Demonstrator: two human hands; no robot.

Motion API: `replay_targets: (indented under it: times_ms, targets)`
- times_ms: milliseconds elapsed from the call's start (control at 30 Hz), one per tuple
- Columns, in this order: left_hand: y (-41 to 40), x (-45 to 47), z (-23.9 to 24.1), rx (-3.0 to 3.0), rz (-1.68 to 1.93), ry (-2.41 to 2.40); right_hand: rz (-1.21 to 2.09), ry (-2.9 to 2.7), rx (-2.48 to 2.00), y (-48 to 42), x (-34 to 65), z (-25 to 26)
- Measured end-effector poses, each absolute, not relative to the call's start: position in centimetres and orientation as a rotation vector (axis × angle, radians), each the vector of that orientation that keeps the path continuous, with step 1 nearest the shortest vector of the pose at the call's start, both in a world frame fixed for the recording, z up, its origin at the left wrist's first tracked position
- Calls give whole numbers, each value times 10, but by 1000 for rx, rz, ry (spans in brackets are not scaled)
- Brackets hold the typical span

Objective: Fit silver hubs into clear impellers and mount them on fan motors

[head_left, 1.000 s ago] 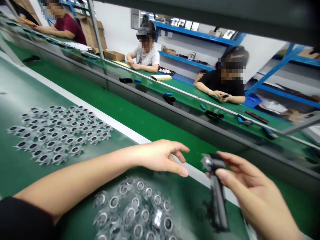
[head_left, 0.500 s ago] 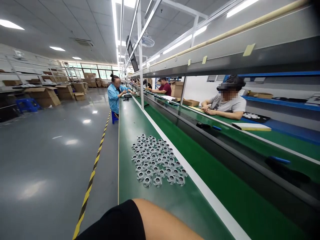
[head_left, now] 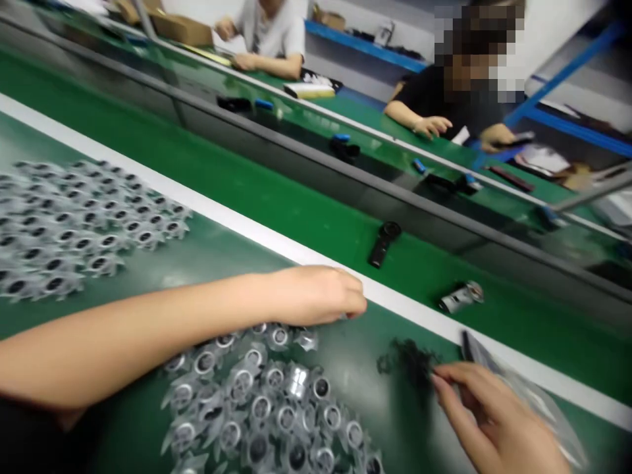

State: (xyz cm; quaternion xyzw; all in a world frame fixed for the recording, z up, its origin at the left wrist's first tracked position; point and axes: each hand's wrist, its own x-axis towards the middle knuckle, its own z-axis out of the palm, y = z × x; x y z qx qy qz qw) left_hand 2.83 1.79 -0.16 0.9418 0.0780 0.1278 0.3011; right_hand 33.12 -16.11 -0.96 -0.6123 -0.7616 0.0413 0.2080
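- On the left, grey translucent finned wheels (head_left: pixel 89 218) are spread over the green tabletop (head_left: pixel 207 253).
- Nearer, a heap of similar silver-ringed wheels (head_left: pixel 260 408) is partly covered by the left forearm.
- The left hand (head_left: pixel 316 296) is held beyond them, fingers curled; whether anything is pinched cannot be told.
- On the green belt, a black ring-headed device (head_left: pixel 380 249) is seen, then a silver-and-black one (head_left: pixel 457 299).
- Small black pieces (head_left: pixel 412 359) are met by the right hand (head_left: pixel 498 415), thumb and forefinger nearly together; any pinched piece is blurred.
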Motion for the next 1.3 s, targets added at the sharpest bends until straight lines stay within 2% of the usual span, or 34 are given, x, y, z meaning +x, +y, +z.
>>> replay_targets:
  times_ms: [333,567,700,867,1000,1067,1200,1300]
  targets:
    - [29,16,-9,2384,367,241,91,-2427,-1558,-139,292,-16]
    - [37,15,-17,2261,403,238,-211,-2677,-1393,-134,286,-12]
    - [38,17,-21,2256,402,285,-382,-2793,-1449,-129,278,-9]
    - [38,18,-23,2311,335,370,-165,-2754,-1507,-110,270,-4]
    - [38,21,-23,2280,333,378,358,-2478,-1550,-87,249,2]
    - [38,22,-23,2261,341,392,495,-2359,-1533,-76,237,2]
    - [38,24,-23,2266,347,411,431,-2393,-1489,-63,225,-4]
    - [39,25,-22,2277,341,417,256,-2504,-1446,-62,225,-8]
